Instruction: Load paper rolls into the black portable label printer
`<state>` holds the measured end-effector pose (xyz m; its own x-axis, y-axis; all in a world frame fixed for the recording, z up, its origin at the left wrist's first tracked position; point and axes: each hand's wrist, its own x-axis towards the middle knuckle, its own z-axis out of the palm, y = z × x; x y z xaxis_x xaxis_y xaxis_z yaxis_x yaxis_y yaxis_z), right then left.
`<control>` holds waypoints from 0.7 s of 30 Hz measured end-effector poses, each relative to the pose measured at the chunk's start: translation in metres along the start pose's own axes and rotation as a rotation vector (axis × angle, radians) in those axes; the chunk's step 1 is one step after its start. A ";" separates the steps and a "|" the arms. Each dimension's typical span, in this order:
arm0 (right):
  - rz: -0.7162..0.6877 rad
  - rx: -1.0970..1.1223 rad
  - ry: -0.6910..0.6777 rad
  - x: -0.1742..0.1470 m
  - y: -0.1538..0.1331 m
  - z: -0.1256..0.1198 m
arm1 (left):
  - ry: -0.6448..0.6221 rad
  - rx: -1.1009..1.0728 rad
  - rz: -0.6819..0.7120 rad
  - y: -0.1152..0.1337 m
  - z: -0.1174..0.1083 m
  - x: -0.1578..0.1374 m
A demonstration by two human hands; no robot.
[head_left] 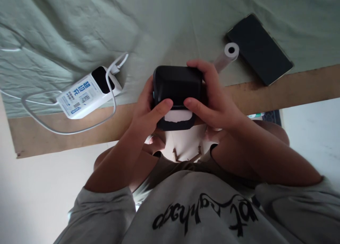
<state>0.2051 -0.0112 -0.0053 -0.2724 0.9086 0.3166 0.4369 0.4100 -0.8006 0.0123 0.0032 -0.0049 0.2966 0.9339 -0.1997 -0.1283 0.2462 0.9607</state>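
Note:
Both my hands hold a small black portable printer above the table's front edge. My left hand grips its left side, thumb laid over the near edge. Around the right side wraps my right hand, with fingers over the far corner and its thumb on the near edge. A white surface, apparently paper, shows at the printer's near side, framed by a black rim below it. The undersides of the printer and most left-hand fingers are hidden.
A white power bank with a printed label lies at left, a white cable looped around it. Beyond my right hand are a white paper roll and a dark tablet. Green cloth covers the table above its brown edge.

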 end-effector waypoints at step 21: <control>0.017 0.015 0.045 -0.001 0.002 0.006 | 0.093 -0.238 -0.047 0.003 0.007 0.010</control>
<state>0.2009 -0.0118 -0.0099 -0.2259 0.9182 0.3255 0.4285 0.3937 -0.8132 0.0213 0.0111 -0.0025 0.2204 0.9371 -0.2708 -0.3383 0.3339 0.8798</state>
